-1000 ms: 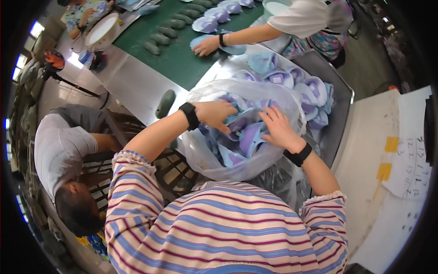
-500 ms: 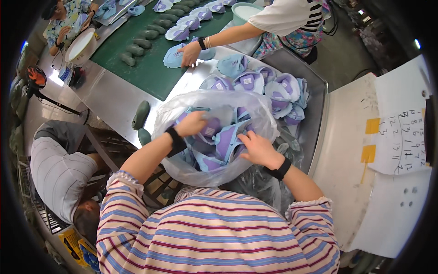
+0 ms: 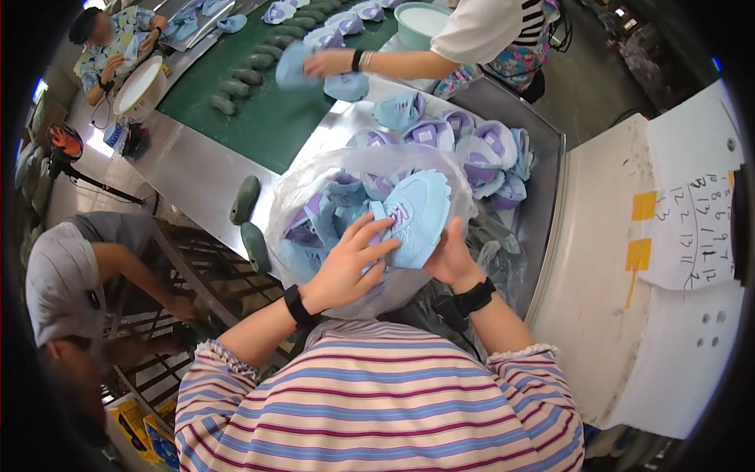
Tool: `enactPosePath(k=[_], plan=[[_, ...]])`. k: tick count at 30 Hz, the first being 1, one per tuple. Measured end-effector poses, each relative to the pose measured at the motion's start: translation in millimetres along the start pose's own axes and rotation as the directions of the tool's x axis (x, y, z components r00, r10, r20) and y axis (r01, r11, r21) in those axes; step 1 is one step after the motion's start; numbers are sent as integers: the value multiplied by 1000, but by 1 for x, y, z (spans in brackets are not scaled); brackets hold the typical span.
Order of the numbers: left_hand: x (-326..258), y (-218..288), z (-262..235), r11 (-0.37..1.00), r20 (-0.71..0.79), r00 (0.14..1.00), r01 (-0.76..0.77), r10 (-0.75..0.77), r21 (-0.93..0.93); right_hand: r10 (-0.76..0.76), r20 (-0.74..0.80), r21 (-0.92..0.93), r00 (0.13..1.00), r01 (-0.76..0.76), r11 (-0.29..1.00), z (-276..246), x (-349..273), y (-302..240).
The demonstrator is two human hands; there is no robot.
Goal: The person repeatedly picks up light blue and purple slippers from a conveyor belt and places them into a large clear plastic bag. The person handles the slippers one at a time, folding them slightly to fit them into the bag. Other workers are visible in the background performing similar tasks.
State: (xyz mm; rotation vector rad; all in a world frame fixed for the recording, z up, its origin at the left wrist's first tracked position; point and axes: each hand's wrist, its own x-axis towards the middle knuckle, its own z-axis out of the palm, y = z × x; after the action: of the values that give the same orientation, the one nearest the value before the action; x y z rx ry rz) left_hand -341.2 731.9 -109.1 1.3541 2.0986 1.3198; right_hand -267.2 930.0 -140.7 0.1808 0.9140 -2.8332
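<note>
Over a clear plastic bag (image 3: 287, 185), I hold up a light-blue shoe upper (image 3: 421, 216) with purple lacing and a scalloped edge. My right hand (image 3: 454, 258) grips its right edge. On its left side lie the fingers of my left hand (image 3: 350, 263), pressed against the tongue end and side. More blue and purple shoe uppers (image 3: 314, 216) fill the bag beneath. Part of my right hand's fingers is hidden behind the upper.
Beyond the bag, several uppers (image 3: 491, 153) are heaped on a metal table. Dark green shoe lasts (image 3: 246, 197) lie at its left edge. Farther off, a green belt (image 3: 291, 130) carries lasts and uppers. A co-worker's hand (image 3: 329, 63) moves an upper there; another person (image 3: 67, 275) bends at left.
Both hands have come up out of the bag with one shoe upper between them. Across the table, the co-worker's hand has lifted an upper. The person at left has shifted.
</note>
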Motion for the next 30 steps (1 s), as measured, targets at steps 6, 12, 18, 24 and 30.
enactPosePath(k=[6,12,18,24,30], plan=[[12,6,19,988,-31,997,-66,71,140,-108,-326,-216,939,37,976,-12,-10,1],[5,-86,2,914,30,951,286,-307,289,-487,-666,-248,565,448,859,-73,-30,-49],[41,-69,45,847,59,888,412,-456,337,-518,-502,-281,693,436,855,-46,-38,-42],[88,-75,48,757,144,886,280,-440,591,-402,-541,-169,739,372,913,-66,-11,-28],[82,-105,51,873,394,791,347,-468,342,-126,-705,97,698,271,958,-67,-25,-46]])
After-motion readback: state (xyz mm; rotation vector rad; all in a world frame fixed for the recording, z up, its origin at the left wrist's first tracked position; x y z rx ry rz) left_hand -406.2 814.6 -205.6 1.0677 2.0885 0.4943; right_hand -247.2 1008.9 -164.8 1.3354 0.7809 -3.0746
